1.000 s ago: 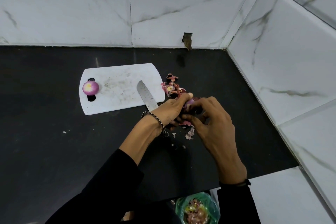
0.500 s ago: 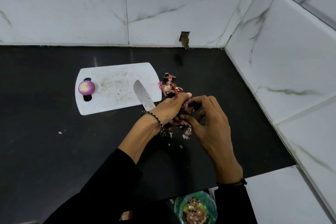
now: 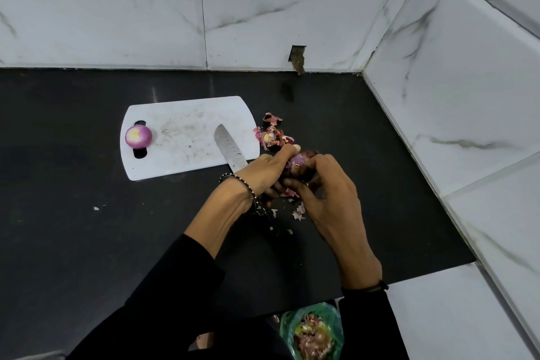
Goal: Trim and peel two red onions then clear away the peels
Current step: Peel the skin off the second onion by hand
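Observation:
A peeled red onion (image 3: 138, 136) sits at the left end of the white cutting board (image 3: 187, 117). Both hands hold a second red onion (image 3: 298, 159) just above the black counter, right of the board. My left hand (image 3: 264, 169) grips it from the left with the thumb on top. My right hand (image 3: 324, 184) curls round its right side, fingers at the dark skin. A pile of peels and a cut end (image 3: 270, 134) lies beyond the hands. Small peel scraps (image 3: 298, 210) lie under them. The knife (image 3: 229, 147) rests with its blade on the board's right edge, handle hidden under my left wrist.
The black counter (image 3: 73, 213) meets marble-tiled walls at the back and right. Below the counter's front edge a green bag (image 3: 314, 333) holds peels. A white speck (image 3: 95, 208) lies on the counter at left.
Both hands stay on the second onion and have turned it slightly, so more of its pale purple flesh shows between the fingers. The view has shifted a little.

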